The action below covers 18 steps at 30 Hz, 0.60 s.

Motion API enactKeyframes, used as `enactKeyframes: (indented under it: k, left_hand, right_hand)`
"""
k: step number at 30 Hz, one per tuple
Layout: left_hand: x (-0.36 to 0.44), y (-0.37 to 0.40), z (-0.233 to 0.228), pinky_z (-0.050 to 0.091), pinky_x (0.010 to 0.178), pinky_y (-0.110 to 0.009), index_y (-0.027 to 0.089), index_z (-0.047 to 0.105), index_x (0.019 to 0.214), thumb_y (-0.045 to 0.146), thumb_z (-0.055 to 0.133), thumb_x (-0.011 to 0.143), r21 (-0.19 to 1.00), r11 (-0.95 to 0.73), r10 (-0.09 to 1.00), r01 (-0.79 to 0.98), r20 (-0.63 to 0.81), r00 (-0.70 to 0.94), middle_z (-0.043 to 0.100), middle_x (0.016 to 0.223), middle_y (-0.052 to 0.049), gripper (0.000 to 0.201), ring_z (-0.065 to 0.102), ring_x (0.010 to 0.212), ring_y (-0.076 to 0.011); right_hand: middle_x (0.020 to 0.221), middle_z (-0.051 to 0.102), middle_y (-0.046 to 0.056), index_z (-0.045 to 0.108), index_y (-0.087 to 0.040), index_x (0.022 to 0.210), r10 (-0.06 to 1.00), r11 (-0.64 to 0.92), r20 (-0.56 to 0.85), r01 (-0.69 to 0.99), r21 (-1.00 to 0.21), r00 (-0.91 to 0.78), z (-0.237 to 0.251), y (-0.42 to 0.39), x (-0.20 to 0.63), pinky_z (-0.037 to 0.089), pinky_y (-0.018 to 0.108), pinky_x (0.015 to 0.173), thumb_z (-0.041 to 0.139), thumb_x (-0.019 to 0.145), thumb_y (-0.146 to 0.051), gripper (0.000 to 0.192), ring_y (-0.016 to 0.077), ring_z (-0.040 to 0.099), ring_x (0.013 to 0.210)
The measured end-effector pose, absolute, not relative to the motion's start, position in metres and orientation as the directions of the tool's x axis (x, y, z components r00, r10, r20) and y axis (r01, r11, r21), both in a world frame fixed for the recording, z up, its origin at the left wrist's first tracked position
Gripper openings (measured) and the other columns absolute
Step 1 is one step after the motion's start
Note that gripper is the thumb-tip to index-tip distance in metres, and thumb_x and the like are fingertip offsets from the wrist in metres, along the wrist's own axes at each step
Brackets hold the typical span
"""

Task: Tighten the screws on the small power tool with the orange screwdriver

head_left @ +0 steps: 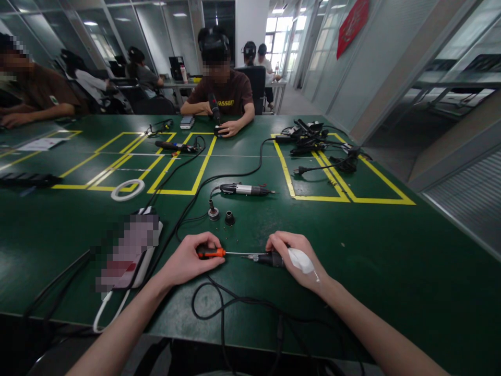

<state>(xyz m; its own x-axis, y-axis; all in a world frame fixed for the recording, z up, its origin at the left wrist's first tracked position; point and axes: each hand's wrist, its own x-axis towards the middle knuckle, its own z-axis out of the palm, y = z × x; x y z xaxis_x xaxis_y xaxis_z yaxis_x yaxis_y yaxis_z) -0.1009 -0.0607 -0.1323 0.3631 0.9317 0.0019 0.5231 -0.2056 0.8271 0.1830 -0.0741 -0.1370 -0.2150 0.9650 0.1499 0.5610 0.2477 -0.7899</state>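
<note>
My left hand is closed around the orange-and-black handle of a screwdriver, whose long thin shaft points right along the tabletop. My right hand, with a white patch taped on its back, is curled over a black electric screwdriver; the silver nose and bit of that tool point left. The right fingertips are at the far end of the screwdriver shaft, and whether they pinch it I cannot tell. Beyond my hands lie a black collar, a small metal-and-black part and a silver-and-black electric screwdriver.
A phone with a white cable lies left of my hands. Black cables loop before me on the green table. A white tape roll and a pile of black tools lie farther off. A person works opposite.
</note>
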Motion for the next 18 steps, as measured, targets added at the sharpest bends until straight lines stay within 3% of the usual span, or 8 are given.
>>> enactKeyframes:
  k: [12, 18]
  left_hand:
    - [-0.1027, -0.0578, -0.1314, 0.048, 0.068, -0.023, 0.016, 0.080, 0.077, 0.038, 0.072, 0.085, 0.805, -0.289, 0.900, 0.519, 0.044, 0.434, 0.073, 0.075, -0.005, 0.025, 0.065, 0.070, -0.0142]
    - [-0.1011, -0.0581, -0.1315, 0.049, 0.070, -0.023, 0.016, 0.082, 0.088, 0.040, 0.069, 0.088, 0.822, -0.212, 0.916, 0.529, -0.021, 0.401, 0.078, 0.082, -0.006, 0.027, 0.067, 0.075, -0.0155]
  right_hand:
    - [0.070, 0.071, 0.003, 0.065, -0.022, 0.067, 0.962, 0.259, 0.162, 0.555, -0.791, -0.219, -0.1400, -0.0735, 0.1828, 0.047, 0.030, 0.068, 0.040, 0.103, -0.046, 0.049, 0.0193, 0.065, 0.066]
    - [0.071, 0.071, 0.003, 0.065, -0.022, 0.068, 0.963, 0.254, 0.154, 0.559, -0.789, -0.220, -0.1397, -0.0736, 0.1833, 0.047, 0.030, 0.069, 0.041, 0.104, -0.045, 0.049, 0.0195, 0.066, 0.067]
